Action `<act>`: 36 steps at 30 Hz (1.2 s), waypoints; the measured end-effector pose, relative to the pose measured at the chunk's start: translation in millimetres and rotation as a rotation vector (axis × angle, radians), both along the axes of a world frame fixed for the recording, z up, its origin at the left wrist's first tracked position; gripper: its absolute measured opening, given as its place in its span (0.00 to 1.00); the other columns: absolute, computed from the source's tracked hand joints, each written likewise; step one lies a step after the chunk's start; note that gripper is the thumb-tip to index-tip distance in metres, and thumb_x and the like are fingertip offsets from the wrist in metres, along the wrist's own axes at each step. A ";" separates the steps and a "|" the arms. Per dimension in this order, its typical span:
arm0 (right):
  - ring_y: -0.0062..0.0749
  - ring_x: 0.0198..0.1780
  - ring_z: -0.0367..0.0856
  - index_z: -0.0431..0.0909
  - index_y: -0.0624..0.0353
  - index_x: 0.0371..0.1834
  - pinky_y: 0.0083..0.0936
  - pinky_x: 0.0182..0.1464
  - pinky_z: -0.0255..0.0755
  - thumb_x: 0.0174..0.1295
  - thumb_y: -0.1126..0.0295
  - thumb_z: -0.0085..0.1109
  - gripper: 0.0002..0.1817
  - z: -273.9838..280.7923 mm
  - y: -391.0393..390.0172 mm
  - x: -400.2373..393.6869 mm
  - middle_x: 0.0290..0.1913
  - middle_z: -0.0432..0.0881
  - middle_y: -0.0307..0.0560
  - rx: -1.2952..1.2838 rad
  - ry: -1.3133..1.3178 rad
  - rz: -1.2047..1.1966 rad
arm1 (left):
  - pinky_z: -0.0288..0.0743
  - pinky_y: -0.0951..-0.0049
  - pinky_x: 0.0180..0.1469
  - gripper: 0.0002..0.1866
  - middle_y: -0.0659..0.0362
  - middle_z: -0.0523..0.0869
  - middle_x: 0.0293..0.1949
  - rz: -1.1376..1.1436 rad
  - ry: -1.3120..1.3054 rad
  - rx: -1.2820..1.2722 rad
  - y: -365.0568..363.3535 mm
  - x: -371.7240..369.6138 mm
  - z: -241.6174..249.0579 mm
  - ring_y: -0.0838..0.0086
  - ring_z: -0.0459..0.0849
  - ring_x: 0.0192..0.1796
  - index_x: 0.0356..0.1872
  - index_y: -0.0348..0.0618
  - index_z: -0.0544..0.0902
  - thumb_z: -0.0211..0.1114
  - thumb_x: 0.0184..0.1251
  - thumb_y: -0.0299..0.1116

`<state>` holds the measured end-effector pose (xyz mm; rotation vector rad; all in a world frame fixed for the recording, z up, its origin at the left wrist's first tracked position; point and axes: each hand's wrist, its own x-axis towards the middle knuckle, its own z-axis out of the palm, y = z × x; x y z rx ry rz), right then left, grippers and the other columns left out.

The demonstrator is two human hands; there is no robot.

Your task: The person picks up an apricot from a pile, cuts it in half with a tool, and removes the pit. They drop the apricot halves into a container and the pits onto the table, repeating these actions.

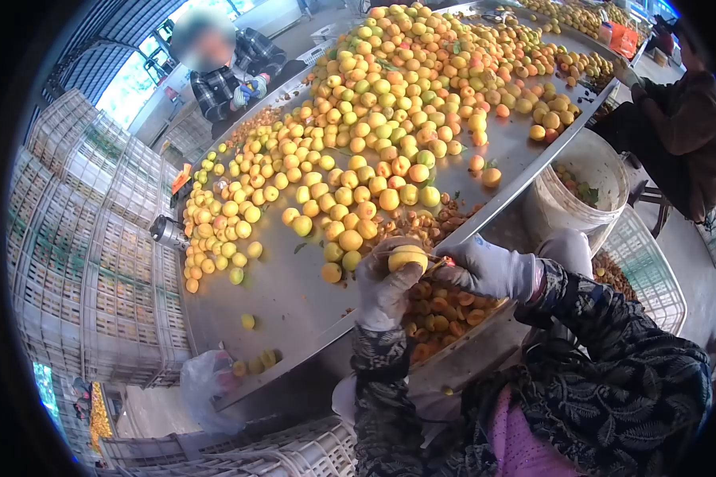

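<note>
A yellow apricot [408, 258] sits in my gloved left hand [383, 288], its fingers wrapped round the fruit at the table's front edge. My gloved right hand [483, 269] is closed on a small thin tool with a red part [447, 261], most of it hidden by the fingers. The tool's tip is right at the apricot's right side. Under both hands, a crate of split apricot halves [440, 316] stands against the table. Pits and scraps [422, 225] lie on the metal just beyond my hands.
A large heap of apricots [390, 103] covers much of the metal table [302, 294]. Stacked plastic crates [95, 238] rise at left. A white bucket [581, 187] and a pale crate [652, 270] stand at right. Co-workers [223, 83] are at the far side and at right.
</note>
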<state>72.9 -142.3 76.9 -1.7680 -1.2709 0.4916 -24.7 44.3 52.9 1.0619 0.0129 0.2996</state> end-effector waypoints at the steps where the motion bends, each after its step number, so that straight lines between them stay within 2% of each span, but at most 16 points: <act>1: 0.37 0.40 0.83 0.80 0.65 0.48 0.33 0.43 0.74 0.71 0.65 0.50 0.15 -9.4 -0.8 3.2 0.35 0.84 0.52 -0.002 -0.001 -0.002 | 0.76 0.77 0.49 0.20 0.61 0.84 0.41 -0.052 0.083 0.051 5.8 0.7 4.7 0.77 0.81 0.43 0.48 0.33 0.81 0.75 0.54 0.28; 2: 0.37 0.41 0.83 0.80 0.65 0.49 0.33 0.44 0.74 0.71 0.64 0.50 0.16 -21.4 -0.4 7.6 0.36 0.84 0.52 0.050 -0.046 0.030 | 0.77 0.77 0.49 0.19 0.61 0.84 0.40 -0.023 0.149 0.294 7.2 -3.0 11.6 0.77 0.82 0.43 0.45 0.34 0.83 0.77 0.53 0.28; 6: 0.37 0.43 0.83 0.80 0.64 0.50 0.32 0.47 0.75 0.72 0.63 0.51 0.16 -27.9 -0.8 -2.8 0.38 0.85 0.52 0.139 0.061 -0.062 | 0.76 0.76 0.50 0.21 0.60 0.83 0.42 0.006 0.086 0.256 -5.0 -3.8 9.3 0.77 0.81 0.44 0.49 0.35 0.81 0.76 0.55 0.29; 8: 0.36 0.44 0.83 0.80 0.63 0.50 0.32 0.47 0.75 0.72 0.62 0.51 0.16 -11.9 1.4 -11.9 0.39 0.85 0.52 0.159 0.214 -0.070 | 0.76 0.76 0.51 0.25 0.59 0.82 0.46 0.176 -0.123 -0.139 -29.8 5.6 -4.1 0.76 0.81 0.47 0.54 0.35 0.78 0.75 0.57 0.31; 9: 0.36 0.44 0.83 0.80 0.63 0.50 0.31 0.48 0.75 0.73 0.61 0.51 0.16 -5.8 3.2 -15.3 0.40 0.85 0.52 0.173 0.369 -0.076 | 0.76 0.76 0.51 0.25 0.59 0.82 0.46 0.172 -0.128 -0.137 -37.6 8.1 -4.1 0.76 0.81 0.47 0.54 0.35 0.78 0.75 0.57 0.31; 10: 0.32 0.42 0.83 0.80 0.63 0.49 0.29 0.46 0.75 0.74 0.60 0.50 0.17 -5.5 3.7 -17.7 0.40 0.86 0.51 0.184 0.171 -0.126 | 0.76 0.75 0.52 0.26 0.59 0.82 0.47 0.206 -0.101 -0.179 -44.7 8.6 -4.1 0.75 0.81 0.48 0.56 0.35 0.76 0.74 0.58 0.32; 13: 0.30 0.42 0.83 0.80 0.62 0.50 0.28 0.45 0.75 0.74 0.59 0.49 0.18 -7.1 4.3 -14.3 0.39 0.86 0.50 0.274 0.241 -0.036 | 0.76 0.75 0.52 0.26 0.58 0.82 0.46 0.272 -0.067 -0.253 -45.4 3.0 -4.8 0.75 0.81 0.47 0.57 0.34 0.76 0.73 0.58 0.31; 19: 0.29 0.45 0.82 0.80 0.62 0.51 0.28 0.48 0.75 0.73 0.62 0.50 0.16 -16.9 -4.4 6.8 0.43 0.85 0.50 -0.016 0.153 0.066 | 0.77 0.76 0.49 0.23 0.60 0.85 0.41 0.094 0.010 0.197 7.0 -11.4 20.0 0.76 0.82 0.44 0.48 0.34 0.82 0.76 0.48 0.25; 21: 0.27 0.45 0.81 0.80 0.62 0.51 0.27 0.48 0.75 0.73 0.63 0.50 0.15 -15.2 -3.8 5.7 0.43 0.85 0.49 0.056 0.123 0.112 | 0.77 0.76 0.50 0.22 0.61 0.85 0.42 -0.130 0.311 0.492 20.6 -18.4 37.7 0.77 0.82 0.45 0.46 0.34 0.83 0.77 0.45 0.23; 23: 0.25 0.45 0.80 0.79 0.62 0.51 0.26 0.48 0.75 0.74 0.64 0.50 0.15 -16.5 -7.4 4.2 0.43 0.85 0.47 0.128 0.096 0.154 | 0.77 0.75 0.50 0.22 0.60 0.85 0.41 -0.145 0.320 0.528 14.3 -18.6 40.8 0.77 0.83 0.45 0.46 0.33 0.83 0.77 0.45 0.23; 25: 0.23 0.47 0.78 0.77 0.63 0.55 0.26 0.49 0.74 0.74 0.62 0.51 0.16 -23.8 -12.8 6.1 0.43 0.84 0.44 0.131 0.314 0.187 | 0.77 0.74 0.51 0.22 0.58 0.85 0.42 0.144 -0.103 0.433 2.9 -9.8 15.5 0.74 0.83 0.44 0.46 0.34 0.83 0.76 0.47 0.26; 26: 0.23 0.47 0.78 0.77 0.63 0.55 0.26 0.49 0.74 0.74 0.62 0.51 0.16 -33.6 -13.0 6.5 0.43 0.84 0.44 0.135 0.309 0.183 | 0.78 0.72 0.50 0.24 0.57 0.84 0.42 0.092 -0.074 0.091 -3.2 -8.1 -0.6 0.72 0.84 0.44 0.51 0.34 0.81 0.75 0.53 0.31; 27: 0.22 0.48 0.77 0.75 0.63 0.57 0.26 0.50 0.74 0.74 0.61 0.51 0.18 -47.4 -11.3 6.0 0.44 0.83 0.42 0.188 0.317 0.134 | 0.78 0.72 0.50 0.24 0.57 0.84 0.42 0.088 -0.081 0.094 -19.8 -4.9 -1.1 0.72 0.84 0.44 0.51 0.34 0.81 0.75 0.53 0.31; 29: 0.21 0.49 0.76 0.74 0.63 0.59 0.26 0.51 0.73 0.74 0.59 0.51 0.20 -51.7 -7.9 2.2 0.45 0.82 0.41 0.241 0.318 0.091 | 0.78 0.72 0.49 0.25 0.56 0.84 0.42 0.201 -0.127 -0.323 -49.5 1.3 -1.1 0.72 0.84 0.43 0.56 0.35 0.77 0.72 0.59 0.33; 31: 0.22 0.49 0.76 0.72 0.63 0.60 0.25 0.52 0.72 0.74 0.55 0.52 0.23 -44.2 -4.9 -7.6 0.47 0.81 0.40 0.249 0.500 0.049 | 0.78 0.72 0.49 0.25 0.56 0.83 0.41 0.205 -0.141 -0.296 -50.3 0.2 -2.2 0.73 0.83 0.43 0.57 0.36 0.74 0.70 0.61 0.32; 36: 0.19 0.37 0.75 0.80 0.63 0.45 0.24 0.41 0.72 0.74 0.60 0.50 0.16 -33.1 -3.0 1.3 0.33 0.82 0.40 0.156 0.313 0.065 | 0.77 0.75 0.50 0.19 0.60 0.84 0.42 0.131 -0.109 -0.154 -36.9 -4.4 4.9 0.76 0.83 0.44 0.51 0.36 0.79 0.70 0.58 0.26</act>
